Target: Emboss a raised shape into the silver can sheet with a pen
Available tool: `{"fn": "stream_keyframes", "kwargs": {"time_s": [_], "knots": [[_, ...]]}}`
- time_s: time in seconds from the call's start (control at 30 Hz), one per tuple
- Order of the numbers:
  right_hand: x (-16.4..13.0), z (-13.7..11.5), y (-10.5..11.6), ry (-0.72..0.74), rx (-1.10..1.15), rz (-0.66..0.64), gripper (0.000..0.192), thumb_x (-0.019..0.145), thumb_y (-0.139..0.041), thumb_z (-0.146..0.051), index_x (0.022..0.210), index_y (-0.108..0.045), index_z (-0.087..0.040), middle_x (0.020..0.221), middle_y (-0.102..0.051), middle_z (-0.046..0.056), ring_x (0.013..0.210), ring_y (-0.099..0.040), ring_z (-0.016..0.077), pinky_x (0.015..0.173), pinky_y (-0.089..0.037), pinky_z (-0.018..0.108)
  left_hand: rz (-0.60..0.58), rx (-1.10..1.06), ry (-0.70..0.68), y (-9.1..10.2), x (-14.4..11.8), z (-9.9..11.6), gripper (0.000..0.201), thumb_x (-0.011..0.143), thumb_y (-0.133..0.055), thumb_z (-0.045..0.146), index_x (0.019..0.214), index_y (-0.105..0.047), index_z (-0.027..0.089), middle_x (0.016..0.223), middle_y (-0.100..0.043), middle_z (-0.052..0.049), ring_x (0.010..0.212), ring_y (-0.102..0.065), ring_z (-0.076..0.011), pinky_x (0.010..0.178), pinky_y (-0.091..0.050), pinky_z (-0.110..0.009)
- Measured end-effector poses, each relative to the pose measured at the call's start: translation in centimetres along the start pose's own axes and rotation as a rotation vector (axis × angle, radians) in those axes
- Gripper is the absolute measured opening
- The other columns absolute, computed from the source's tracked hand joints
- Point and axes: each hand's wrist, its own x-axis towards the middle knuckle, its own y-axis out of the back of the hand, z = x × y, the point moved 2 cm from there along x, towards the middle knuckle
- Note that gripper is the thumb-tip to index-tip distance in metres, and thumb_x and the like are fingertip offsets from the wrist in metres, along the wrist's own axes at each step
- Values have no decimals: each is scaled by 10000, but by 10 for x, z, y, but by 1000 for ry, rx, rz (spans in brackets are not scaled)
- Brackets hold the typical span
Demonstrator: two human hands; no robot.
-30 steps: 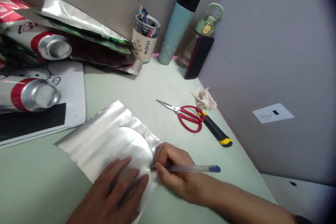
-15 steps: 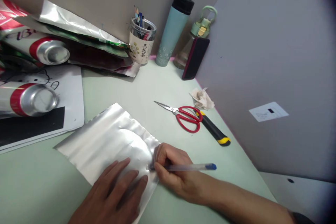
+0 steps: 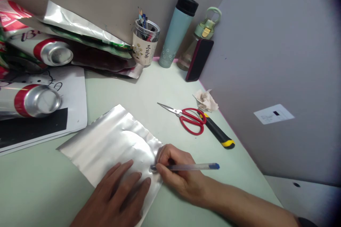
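Head view has the silver foil sheet (image 3: 112, 145) lying flat on the pale green desk (image 3: 160, 88), near its front edge, and it has not shifted over the last second: same corners, same creases. What has changed is small. The pen (image 3: 186, 166) in my right hand (image 3: 176, 175) has tipped a little, its blue cap end riding slightly higher than a moment ago, while the tip stays at the same spot near the sheet's right edge. I judge that I am working the tip in place on the foil, not drawing a long line.

My right fingers are pinched together around the pen barrel close to the tip. My left hand (image 3: 117, 198) lies flat and spread on the lower part of the sheet, palm down, gripping nothing, pressing the foil to the desk just beside the pen tip. It has stayed put as well.

Beyond my hands, red-handled scissors (image 3: 186, 117) lie shut on the desk, touching a black and yellow utility knife (image 3: 218, 133), with a crumpled tissue (image 3: 206, 100) just behind them. Further back stand a jar of pens (image 3: 145, 44), a teal flask (image 3: 177, 30), a green-capped bottle (image 3: 202, 37) and a dark phone (image 3: 199, 60) leaning against it. To the left lie two cans (image 3: 39, 100) on their sides among more foil sheets (image 3: 80, 25).
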Motion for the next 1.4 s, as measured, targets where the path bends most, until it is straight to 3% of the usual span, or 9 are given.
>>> {"fn": "stream_keyframes", "kwargs": {"time_s": [0.93, 1.17, 1.4], "knots": [[2, -7, 0, 49, -76, -18, 221, 891, -550, -212, 740, -389, -226, 723, -527, -2, 639, -454, 133, 584, -388, 261, -20, 16, 17, 2, -1, 1, 307, 990, -529, 416, 1243, -630, 275, 1216, -664, -17, 1331, -460, -283, 1211, -242, -473], [0, -1, 0, 27, -21, -10, 212, 917, -573, -260, 760, -436, -217, 742, -546, 10, 653, -464, 139, 592, -406, 266, -13, 24, 25, -1, -4, 1, 318, 985, -531, 443, 1249, -624, 292, 1212, -667, -7, 1321, -476, -284, 1196, -275, -489], [0, 0, -2, 13, -38, -2, 207, 912, -580, -252, 762, -442, -217, 746, -550, 6, 659, -475, 140, 605, -412, 271, -17, 9, 30, 2, 0, 1, 310, 990, -525, 436, 1240, -627, 284, 1205, -662, -4, 1323, -465, -272, 1216, -233, -459]]}}
